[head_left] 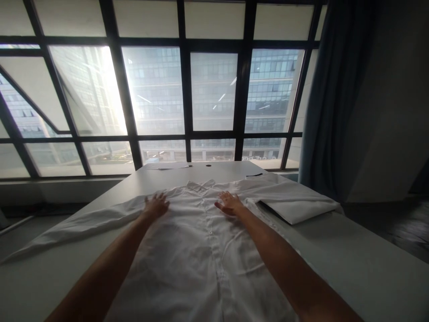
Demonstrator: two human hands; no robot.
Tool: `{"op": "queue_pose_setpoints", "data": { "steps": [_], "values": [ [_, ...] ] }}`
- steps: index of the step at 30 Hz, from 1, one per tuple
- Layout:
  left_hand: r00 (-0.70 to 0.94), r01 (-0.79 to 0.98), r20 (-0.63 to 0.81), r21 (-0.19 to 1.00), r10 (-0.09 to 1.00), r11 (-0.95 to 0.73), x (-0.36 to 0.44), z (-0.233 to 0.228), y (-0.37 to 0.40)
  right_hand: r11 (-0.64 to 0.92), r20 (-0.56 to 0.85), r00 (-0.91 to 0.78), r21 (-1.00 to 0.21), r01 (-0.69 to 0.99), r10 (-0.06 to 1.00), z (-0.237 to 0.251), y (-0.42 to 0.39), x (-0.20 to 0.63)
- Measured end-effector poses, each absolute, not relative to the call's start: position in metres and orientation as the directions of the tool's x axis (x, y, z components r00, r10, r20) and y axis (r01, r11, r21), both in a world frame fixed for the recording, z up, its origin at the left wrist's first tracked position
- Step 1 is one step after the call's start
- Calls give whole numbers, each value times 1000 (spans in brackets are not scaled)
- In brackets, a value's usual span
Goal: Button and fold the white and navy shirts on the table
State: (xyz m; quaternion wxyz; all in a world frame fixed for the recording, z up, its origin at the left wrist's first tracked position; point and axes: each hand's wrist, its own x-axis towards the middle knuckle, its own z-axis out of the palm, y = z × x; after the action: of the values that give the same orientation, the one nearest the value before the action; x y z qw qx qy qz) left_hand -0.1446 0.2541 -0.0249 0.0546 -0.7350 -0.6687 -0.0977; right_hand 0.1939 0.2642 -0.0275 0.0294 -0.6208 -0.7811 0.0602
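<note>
Shirt [201, 250] is lying front-up on the white table [368, 268], white, buttoned, collar [201, 184] pointing away from you toward the window [214, 89]. Button placket [214, 250] is running down the middle between your two forearms.

Your left hand [156, 206] is pressing palm-down on the chest area just left of the placket, near the shoulder; fingers are lying flat and slightly spread, gripping nothing. Your right hand [229, 203] is resting palm-down on the opposite chest side, just right of the placket, fingers stretched out and a bit apart, also flat on the cloth, nothing pinched. Both hands are sitting just below the collar, at about the same height, apart from each other.

Left sleeve [77, 226] is stretching out long across the table toward your left, reaching the table's edge. Right sleeve [295, 199] is lying out to your right, bent back over itself, with its cuff end resting near the table's far right corner.

Sheet of paper [167, 166] is lying at the far edge of the table, well apart from the shirt. Dark curtain [331, 98] is hanging at the right of the window.
</note>
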Motion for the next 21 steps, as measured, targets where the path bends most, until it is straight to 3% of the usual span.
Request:
{"op": "queue_pose_setpoints", "data": {
  "steps": [3, 5, 9, 13, 17, 21],
  "values": [
    [318, 938, 135, 97, 938, -332, -88, -33, 261, 279, -80, -299, -193, 941, 951, -25, 263, 168],
    [394, 908, 55, 129, 917, -398, -64, -39, 263, 286, -139, -315, -194, 938, 939, -25, 262, 156],
    [419, 902, -30, 125, 907, -413, -54, -45, 261, 301, -127, -323, -167, 939, 938, -26, 261, 153],
    [413, 899, 16, 156, 911, -410, -62, -50, 267, 305, -83, -322, -174, 936, 943, -31, 262, 157],
    [303, 896, 214, 269, 929, -354, -98, -46, 281, 288, 23, -288, -185, 940, 957, -30, 255, 167],
    [-23, 966, 259, 254, 966, -45, -190, -24, 278, 238, 32, -236, -150, 960, 971, -21, 239, 194]
  ]
}}
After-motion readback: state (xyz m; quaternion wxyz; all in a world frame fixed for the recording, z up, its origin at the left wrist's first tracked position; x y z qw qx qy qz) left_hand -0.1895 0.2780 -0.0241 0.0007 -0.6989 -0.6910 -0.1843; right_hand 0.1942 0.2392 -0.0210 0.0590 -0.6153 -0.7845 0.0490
